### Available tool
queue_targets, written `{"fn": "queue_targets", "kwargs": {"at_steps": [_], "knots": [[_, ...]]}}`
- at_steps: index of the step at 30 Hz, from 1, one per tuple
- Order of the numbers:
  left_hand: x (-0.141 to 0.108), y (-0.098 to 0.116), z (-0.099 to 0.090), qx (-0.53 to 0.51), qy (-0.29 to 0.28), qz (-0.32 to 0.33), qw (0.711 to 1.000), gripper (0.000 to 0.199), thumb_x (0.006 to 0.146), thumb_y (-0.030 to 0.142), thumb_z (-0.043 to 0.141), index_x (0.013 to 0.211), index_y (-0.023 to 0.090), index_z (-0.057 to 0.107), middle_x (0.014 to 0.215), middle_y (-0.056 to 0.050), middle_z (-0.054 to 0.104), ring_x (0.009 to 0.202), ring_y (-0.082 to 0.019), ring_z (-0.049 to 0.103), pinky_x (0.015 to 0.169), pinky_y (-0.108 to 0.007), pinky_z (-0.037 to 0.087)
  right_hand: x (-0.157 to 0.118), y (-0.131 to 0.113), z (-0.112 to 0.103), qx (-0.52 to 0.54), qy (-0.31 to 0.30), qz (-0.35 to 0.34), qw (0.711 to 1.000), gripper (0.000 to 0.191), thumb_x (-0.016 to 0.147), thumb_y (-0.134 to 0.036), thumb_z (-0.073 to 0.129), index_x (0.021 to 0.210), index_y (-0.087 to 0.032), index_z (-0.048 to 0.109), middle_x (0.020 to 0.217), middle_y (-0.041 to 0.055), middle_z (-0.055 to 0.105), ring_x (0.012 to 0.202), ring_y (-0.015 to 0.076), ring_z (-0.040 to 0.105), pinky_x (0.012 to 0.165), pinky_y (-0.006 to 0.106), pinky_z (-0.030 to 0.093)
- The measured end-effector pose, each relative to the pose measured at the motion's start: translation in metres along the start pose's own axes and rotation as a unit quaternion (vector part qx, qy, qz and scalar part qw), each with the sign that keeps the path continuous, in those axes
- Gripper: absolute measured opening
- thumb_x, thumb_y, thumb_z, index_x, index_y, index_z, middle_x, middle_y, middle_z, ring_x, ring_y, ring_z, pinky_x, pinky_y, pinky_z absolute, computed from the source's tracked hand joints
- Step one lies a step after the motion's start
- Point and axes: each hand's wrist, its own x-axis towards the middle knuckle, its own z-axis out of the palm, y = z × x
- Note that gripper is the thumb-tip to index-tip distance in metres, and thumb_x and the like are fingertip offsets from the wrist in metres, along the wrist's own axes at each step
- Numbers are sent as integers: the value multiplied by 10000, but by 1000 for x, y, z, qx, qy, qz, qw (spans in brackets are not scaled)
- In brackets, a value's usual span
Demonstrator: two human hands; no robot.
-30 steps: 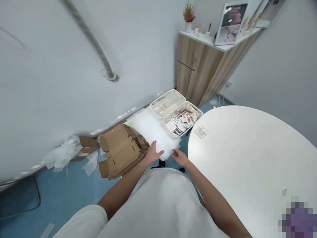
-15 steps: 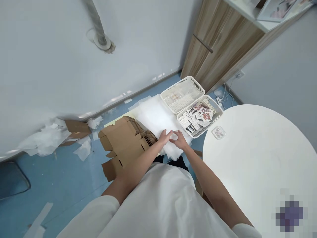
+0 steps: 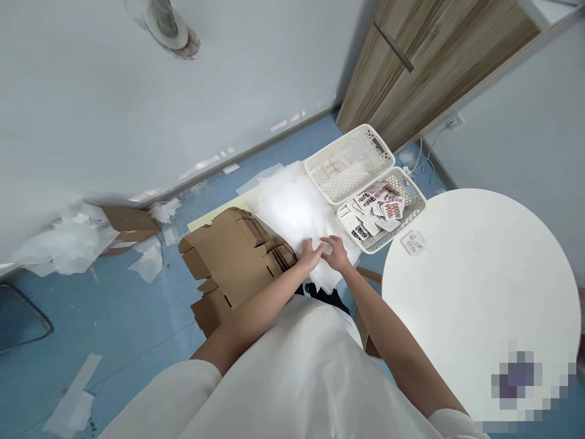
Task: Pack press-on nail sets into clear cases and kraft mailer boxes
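My left hand (image 3: 311, 256) and my right hand (image 3: 336, 253) meet over a stack of thin white packing sheets (image 3: 292, 204). Their fingertips almost touch each other. On each hand the thumb stands apart from bent fingers, and I make out nothing held between them. Whether the fingertips press on the top sheet is not clear. Left of the stack, under my left forearm, lies a pile of flat brown cardboard boxes (image 3: 233, 256), unfolded.
Beyond the sheets sit two white plastic baskets; the far basket (image 3: 315, 161) holds clear packs, the near basket (image 3: 414, 213) printed cards. A round white table (image 3: 479, 286) at right bears a small clear case (image 3: 414, 242). Scrap wrapping (image 3: 73, 241) litters the floor.
My view has tilted down and shifted slightly. My hands stay over the white sheets; their fingers have drawn closer together and bent more.
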Motion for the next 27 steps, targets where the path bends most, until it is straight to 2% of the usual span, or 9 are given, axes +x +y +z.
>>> {"fn": "queue_targets", "kwargs": {"at_steps": [3,6,12,16,19,22,27], "knots": [[-1,-2,-2,-2,-12,-1,1000,706,766,587,387,1336,202,228,1460,-73,43,1331,-202,49,1068,-345,151,2,0,-4,-54,-12,-2,998,354,715,-323,571,1067,-299,551,1198,82,426,1128,282,402,864,510,313],[-1,-5,-3,-6,-11,3,1000,684,771,574,393,1330,211,237,1461,-61,53,1330,-203,71,1067,-343,163,5,-1,-9,-84,5,-17,996,317,722,-288,562,1039,-280,568,1101,69,510,1069,276,447,859,511,312],[0,-6,-2,-23,19,10,1000,662,788,537,390,1330,201,212,1445,-76,158,1317,-205,165,1052,-334,215,9,-10,-13,-4,16,-113,993,333,756,-183,473,1079,-192,552,1099,95,528,966,206,533,835,393,423],[0,-1,0,-25,68,4,997,672,802,522,364,1341,177,160,1446,-96,120,1321,-195,146,1057,-323,204,5,-22,-18,-23,38,-133,990,321,768,-138,426,1051,-183,572,1084,92,553,988,206,528,856,382,430],[-1,2,2,-20,102,8,995,656,807,519,344,1336,183,150,1447,-96,75,1324,-190,130,1061,-311,195,-2,-31,-29,-47,65,-156,984,314,795,-146,395,1051,-198,569,1070,82,565,1009,206,520,850,376,435],[-4,5,7,-13,118,17,993,684,793,531,359,1338,187,128,1446,-101,46,1327,-202,114,1060,-309,196,-13,-36,-44,-62,73,-189,977,318,810,-124,358,1023,-203,581,1020,71,590,951,194,549,820,354,449],[-14,13,26,-6,143,32,989,811,739,526,458,1349,168,63,1452,-119,-11,1334,-226,25,1072,-331,146,-43,-27,-75,-96,102,-221,965,351,792,-67,345,987,-212,600,991,52,609,900,184,574,772,324,466]]}}
